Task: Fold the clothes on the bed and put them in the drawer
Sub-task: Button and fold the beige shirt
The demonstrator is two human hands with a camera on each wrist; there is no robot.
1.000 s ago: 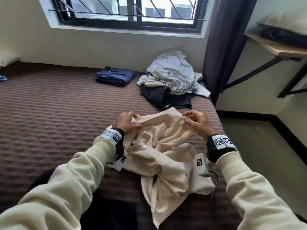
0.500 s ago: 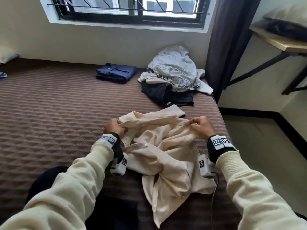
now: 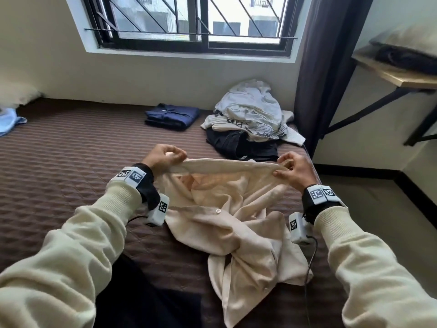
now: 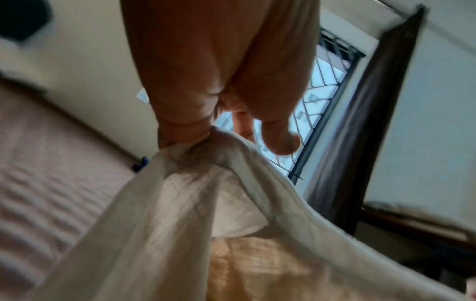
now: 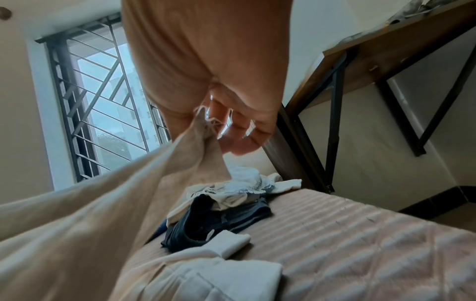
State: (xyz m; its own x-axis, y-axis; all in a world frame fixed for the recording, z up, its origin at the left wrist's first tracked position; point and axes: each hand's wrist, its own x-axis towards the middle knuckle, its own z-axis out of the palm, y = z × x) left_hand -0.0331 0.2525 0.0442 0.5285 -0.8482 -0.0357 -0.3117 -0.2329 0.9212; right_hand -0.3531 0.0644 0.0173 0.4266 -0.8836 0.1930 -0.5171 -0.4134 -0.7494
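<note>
A cream button shirt (image 3: pixel 227 209) hangs crumpled over the brown quilted bed (image 3: pixel 71 166). My left hand (image 3: pixel 165 157) pinches one end of its top edge and my right hand (image 3: pixel 290 169) pinches the other, so the edge is stretched between them above the bed. In the left wrist view my thumb and fingers (image 4: pixel 185 130) pinch the cream cloth (image 4: pixel 180 203). The right wrist view has my fingers (image 5: pixel 242 130) holding the shirt's edge (image 5: pixel 128 193). A folded navy garment (image 3: pixel 171 116) lies at the back. A loose heap of white and dark clothes (image 3: pixel 250 119) sits at the back right.
The bed's right edge runs just past my right hand, with floor (image 3: pixel 378 221) below. A dark curtain (image 3: pixel 324 67) and a wall shelf on black brackets (image 3: pixel 402 76) stand at the right. A window (image 3: pixel 194 20) is in the far wall. A pillow (image 3: pixel 16 95) lies at far left.
Both hands have lifted the shirt's top edge off the bed and moved apart, pulling it taut. The shirt's lower part still lies bunched on the bed.
</note>
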